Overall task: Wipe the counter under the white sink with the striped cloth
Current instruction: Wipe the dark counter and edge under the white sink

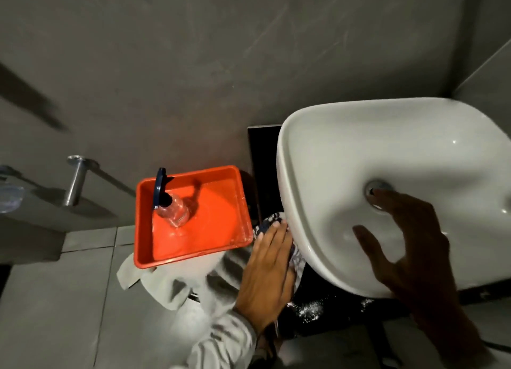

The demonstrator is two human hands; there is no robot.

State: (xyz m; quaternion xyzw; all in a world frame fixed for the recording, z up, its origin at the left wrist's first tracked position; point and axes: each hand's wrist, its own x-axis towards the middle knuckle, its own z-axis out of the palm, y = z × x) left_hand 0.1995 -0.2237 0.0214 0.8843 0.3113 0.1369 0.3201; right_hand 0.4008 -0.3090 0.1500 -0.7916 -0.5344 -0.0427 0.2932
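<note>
A white vessel sink stands on a black counter at the right. My left hand lies flat on the blue-and-white striped cloth, pressing it onto the counter at the sink's left edge; most of the cloth is hidden under the hand and the basin. My right hand hovers over the basin with fingers spread, near the drain, holding nothing. White specks lie on the counter's front.
An orange tray holding a clear pump bottle with a dark blue top sits left of the counter, over a grey towel. A chrome fitting sticks out of the grey wall at the far left. Grey floor tiles lie below.
</note>
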